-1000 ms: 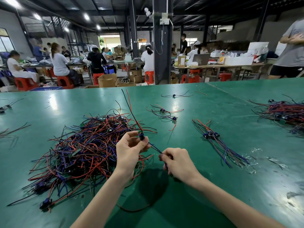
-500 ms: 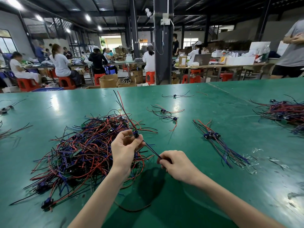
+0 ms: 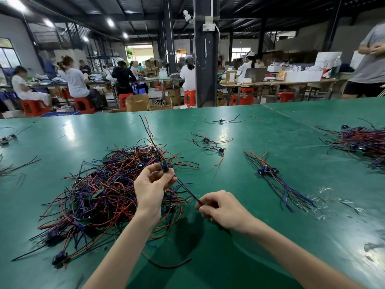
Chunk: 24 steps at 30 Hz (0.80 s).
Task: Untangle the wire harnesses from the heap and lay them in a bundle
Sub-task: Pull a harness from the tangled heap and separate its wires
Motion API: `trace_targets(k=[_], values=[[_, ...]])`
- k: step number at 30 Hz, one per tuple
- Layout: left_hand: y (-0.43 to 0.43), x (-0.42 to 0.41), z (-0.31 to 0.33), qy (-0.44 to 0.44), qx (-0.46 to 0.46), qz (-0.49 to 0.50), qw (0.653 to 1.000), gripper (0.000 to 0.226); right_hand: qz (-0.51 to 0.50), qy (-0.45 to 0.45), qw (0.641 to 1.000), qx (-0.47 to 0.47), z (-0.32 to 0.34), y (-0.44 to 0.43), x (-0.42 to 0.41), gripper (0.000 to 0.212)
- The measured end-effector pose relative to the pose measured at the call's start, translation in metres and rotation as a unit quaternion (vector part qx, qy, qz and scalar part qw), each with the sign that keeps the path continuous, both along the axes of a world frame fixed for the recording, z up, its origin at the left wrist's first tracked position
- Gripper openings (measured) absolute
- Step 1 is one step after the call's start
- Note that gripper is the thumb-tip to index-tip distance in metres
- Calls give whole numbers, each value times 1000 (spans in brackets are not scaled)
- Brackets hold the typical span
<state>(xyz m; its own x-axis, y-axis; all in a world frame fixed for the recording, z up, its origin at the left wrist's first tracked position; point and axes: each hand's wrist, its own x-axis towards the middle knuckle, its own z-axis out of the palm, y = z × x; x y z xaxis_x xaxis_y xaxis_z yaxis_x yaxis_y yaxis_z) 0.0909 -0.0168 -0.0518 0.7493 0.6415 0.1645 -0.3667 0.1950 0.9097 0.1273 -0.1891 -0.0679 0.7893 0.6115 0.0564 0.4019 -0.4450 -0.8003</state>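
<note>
Far left of the green bench (image 3: 52, 155), a few stray harnesses (image 3: 6, 139) lie well apart from the main stock. The heap (image 3: 100, 197) of red, black and blue wire harnesses sits left of centre, tangled, with dark connectors showing at its near edge.

Your left hand (image 3: 152, 188) is up over the heap's right side. Its grip is clamped on the dark blue connector of one harness (image 3: 165, 168), pinched between thumb and fingertips. From that connector a red and a black lead rise toward the far side, above the heap. Blue and dark leads run straight down to the right, to your right hand (image 3: 220, 209). That grip is clamped on the lead ends, thumb against curled fingers, just above the bench. A loose dark wire (image 3: 166, 264) lies on the bench between your forearms.

Beyond your right hand, a few loose harnesses (image 3: 208, 142) lie singly. Right of centre lies the bundle (image 3: 277, 180), connectors grouped toward its far end, long leads side by side running near-right. Clear plastic scraps (image 3: 320, 205) lie just beside its near end. A second pile (image 3: 362, 142) sits at the far right edge.
</note>
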Motion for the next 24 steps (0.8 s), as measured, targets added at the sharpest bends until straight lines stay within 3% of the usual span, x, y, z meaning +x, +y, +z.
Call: trace_targets(k=[5,9,12,14,18,24], values=[[-1,-2,2,-8,7,-2,1000,22,-23,119,991,56,2,0,1,16],[-6,-3,3,-20,22,-12,999,23,-69,236,962,117,3,-1,2,14],[-5,-3,4,-22,21,-6,1000,22,-35,269,954,130,4,-1,0,12],[-2,-4,5,-25,13,1,1000,21,13,235,966,107,3,0,-4,9],[2,-2,6,-25,-2,7,1000,21,67,83,994,39,4,1,-11,7],[3,-1,5,-16,-9,8,1000,23,119,-99,988,18,2,3,-22,4]])
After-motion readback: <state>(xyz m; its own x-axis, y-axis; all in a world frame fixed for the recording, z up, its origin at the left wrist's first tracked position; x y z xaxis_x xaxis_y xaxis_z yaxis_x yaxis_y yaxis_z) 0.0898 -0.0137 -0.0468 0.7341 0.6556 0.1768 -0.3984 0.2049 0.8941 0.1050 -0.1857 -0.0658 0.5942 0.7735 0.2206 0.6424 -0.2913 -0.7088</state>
